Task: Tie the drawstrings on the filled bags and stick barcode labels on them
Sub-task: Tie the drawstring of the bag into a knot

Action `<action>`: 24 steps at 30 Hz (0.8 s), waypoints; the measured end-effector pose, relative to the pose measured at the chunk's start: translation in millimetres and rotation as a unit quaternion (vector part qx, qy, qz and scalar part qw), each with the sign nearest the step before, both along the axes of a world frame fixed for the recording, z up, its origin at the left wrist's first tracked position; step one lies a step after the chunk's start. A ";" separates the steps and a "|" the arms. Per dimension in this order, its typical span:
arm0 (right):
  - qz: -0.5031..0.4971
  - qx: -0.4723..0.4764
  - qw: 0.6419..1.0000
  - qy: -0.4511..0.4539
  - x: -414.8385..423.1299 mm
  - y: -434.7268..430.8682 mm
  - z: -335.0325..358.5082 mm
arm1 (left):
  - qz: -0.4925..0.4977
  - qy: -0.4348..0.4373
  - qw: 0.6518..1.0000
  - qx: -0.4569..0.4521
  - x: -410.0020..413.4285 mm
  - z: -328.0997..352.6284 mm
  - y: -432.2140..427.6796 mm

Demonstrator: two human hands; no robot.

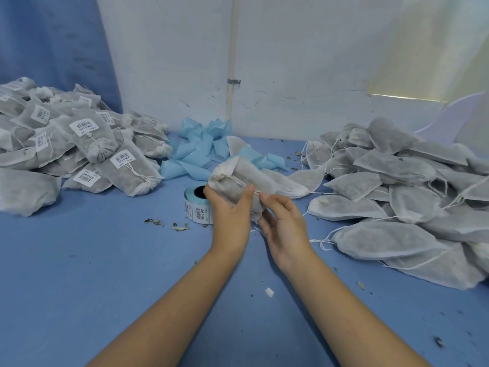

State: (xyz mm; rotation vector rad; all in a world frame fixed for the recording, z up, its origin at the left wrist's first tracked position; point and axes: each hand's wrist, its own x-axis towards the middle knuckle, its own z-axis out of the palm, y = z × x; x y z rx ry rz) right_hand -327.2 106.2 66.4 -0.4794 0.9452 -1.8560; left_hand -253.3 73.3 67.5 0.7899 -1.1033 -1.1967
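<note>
Grip on bag (239,178), label roll (197,207) behind

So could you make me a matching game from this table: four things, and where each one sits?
Things: 1 label roll; 2 blue strips; 3 labelled bags; 4 unlabelled bags.
Places: A heaped on the right; B beside the left hand; C heaped on the left; D at the back, near the wall.
Pairs: 1-B, 2-D, 3-C, 4-A.
</note>
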 end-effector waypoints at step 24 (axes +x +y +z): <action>0.003 0.108 0.892 0.440 -7.5 -3.2 -18.3 | -0.056 -0.233 0.964 -0.115 63.2 -10.5 -28.5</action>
